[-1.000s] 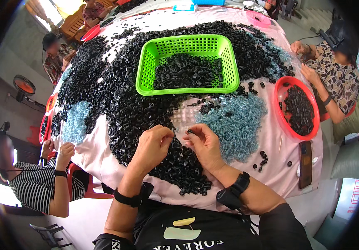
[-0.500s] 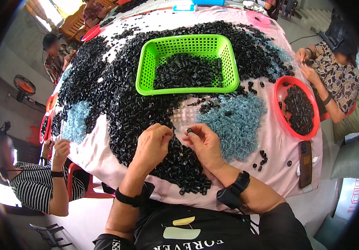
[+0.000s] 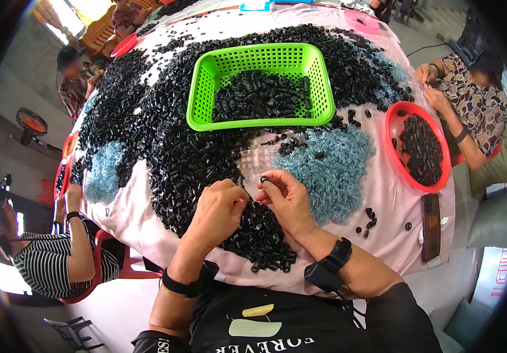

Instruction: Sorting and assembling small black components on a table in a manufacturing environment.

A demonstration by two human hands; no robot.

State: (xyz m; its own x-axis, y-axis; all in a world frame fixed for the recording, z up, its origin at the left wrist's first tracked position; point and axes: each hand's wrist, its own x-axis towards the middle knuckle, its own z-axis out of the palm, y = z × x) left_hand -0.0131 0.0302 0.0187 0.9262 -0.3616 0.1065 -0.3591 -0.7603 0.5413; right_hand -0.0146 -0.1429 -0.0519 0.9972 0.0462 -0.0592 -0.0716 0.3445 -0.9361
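Observation:
My right hand (image 3: 287, 201) pinches a small round black plastic piece (image 3: 264, 179) between thumb and fingertips. Close beside it, my left hand (image 3: 219, 210) has its fingers curled together; whatever they may hold is hidden. Both hands hover over a spread of loose black plastic pieces (image 3: 177, 159) that covers much of the table. Right of my right hand lies a heap of clear bluish small coil-like pieces (image 3: 330, 176). Beyond my hands, a green plastic basket (image 3: 260, 126) holds many black pieces.
A red basin (image 3: 391, 154) of black pieces stands at the right, with a phone (image 3: 431, 228) nearer me. A second bluish heap (image 3: 104, 170) lies at the left. Several people sit around the pink-clothed table (image 3: 382, 247), including one in stripes (image 3: 47, 262) at the left.
My left fingers have curled in and dropped slightly, away from the piece in my right hand. The view has shifted a little. At the left, the striped person's raised hand has lowered.

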